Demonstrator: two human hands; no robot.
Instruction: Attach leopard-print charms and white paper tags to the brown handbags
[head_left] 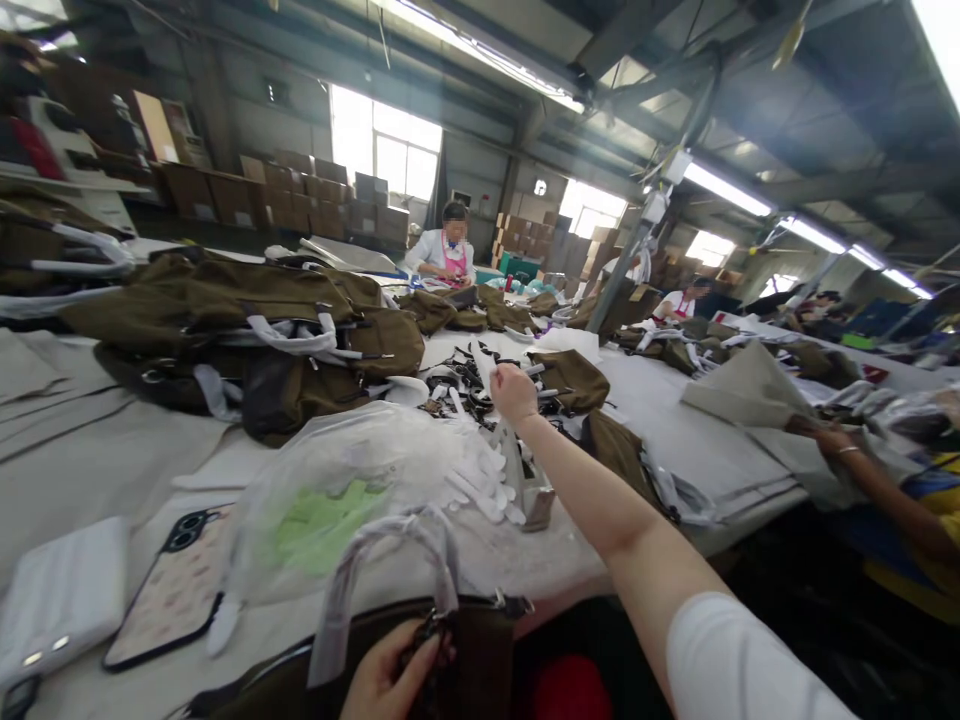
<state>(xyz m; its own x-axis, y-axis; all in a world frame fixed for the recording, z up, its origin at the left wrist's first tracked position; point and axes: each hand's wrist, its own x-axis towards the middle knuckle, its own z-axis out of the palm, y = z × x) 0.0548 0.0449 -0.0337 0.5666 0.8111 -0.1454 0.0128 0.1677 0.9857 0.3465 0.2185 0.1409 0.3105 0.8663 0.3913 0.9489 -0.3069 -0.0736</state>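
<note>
At the bottom centre, my left hand (397, 668) pinches the dark hardware at the handle base of a brown bag (476, 650). The bag's handle (352, 560) is wrapped in clear plastic and stands up. My right arm reaches forward over the table, and my right hand (514, 392) is closed on a white strip (482, 362) above a pile of dark straps and metal parts (450, 382). White strips (487, 482) lie in a heap on clear plastic nearer to me. Beside them is a plastic bag (360, 450) with a green piece inside.
Stacked brown bags (300, 310) fill the left of the table. A phone (171, 585) and a white device (67, 590) lie front left. A metal post (622, 275) rises beyond. At right, a person's hand (832, 440) touches grey material; another person (448, 250) sits opposite.
</note>
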